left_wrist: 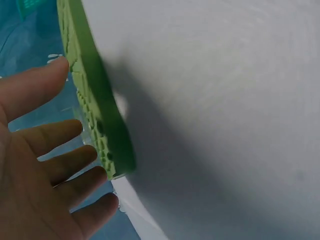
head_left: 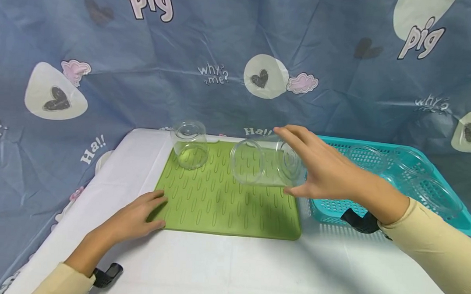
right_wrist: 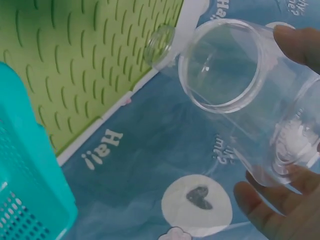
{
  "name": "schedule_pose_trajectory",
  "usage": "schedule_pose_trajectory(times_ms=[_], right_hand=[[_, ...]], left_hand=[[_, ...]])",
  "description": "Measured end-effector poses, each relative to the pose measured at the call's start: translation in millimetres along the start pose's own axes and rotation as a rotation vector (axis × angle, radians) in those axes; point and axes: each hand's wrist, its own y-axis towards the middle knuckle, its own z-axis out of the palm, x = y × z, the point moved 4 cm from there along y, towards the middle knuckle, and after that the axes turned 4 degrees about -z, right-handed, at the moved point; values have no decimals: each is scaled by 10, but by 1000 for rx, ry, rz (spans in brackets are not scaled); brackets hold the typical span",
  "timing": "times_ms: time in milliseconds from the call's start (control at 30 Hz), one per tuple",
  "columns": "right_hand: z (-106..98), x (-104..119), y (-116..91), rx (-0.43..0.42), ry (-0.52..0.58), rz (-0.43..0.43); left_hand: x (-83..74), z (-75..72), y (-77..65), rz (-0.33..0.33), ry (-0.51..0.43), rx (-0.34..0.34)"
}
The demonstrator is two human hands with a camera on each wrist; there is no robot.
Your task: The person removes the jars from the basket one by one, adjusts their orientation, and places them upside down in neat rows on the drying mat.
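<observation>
My right hand (head_left: 321,168) grips a clear cup (head_left: 269,164) around its base end, thumb on one side and fingers on the other. That cup lies sideways in the air above the right part of a green ridged mat (head_left: 225,208), its mouth facing left. In the right wrist view the open rim of the cup (right_wrist: 222,65) shows clearly. A second clear cup (head_left: 190,145) stands base-up on the mat's back left corner. At the mat's front left corner, my left hand (head_left: 131,217) has its fingers spread and loosely bent, holding nothing.
A turquoise perforated basket (head_left: 327,217) sits right of the mat with several clear cups (head_left: 434,195) inside. White cloth (head_left: 230,269) covers the table. Behind it hangs a blue printed curtain (head_left: 224,41).
</observation>
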Motion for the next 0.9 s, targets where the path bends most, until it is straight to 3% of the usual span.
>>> schedule_pose_trajectory(times_ms=[133, 367, 533, 900], right_hand=[[-20, -5, 104, 54, -11, -3], [-59, -8, 253, 107, -30, 4], [-59, -42, 332, 141, -45, 2], [-67, -164, 588, 244, -37, 74]], left_hand=[[24, 47, -9, -18, -5, 35], [5, 45, 7, -17, 29, 20], [-20, 66, 19, -22, 38, 44], [-38, 69, 44, -64, 26, 104]])
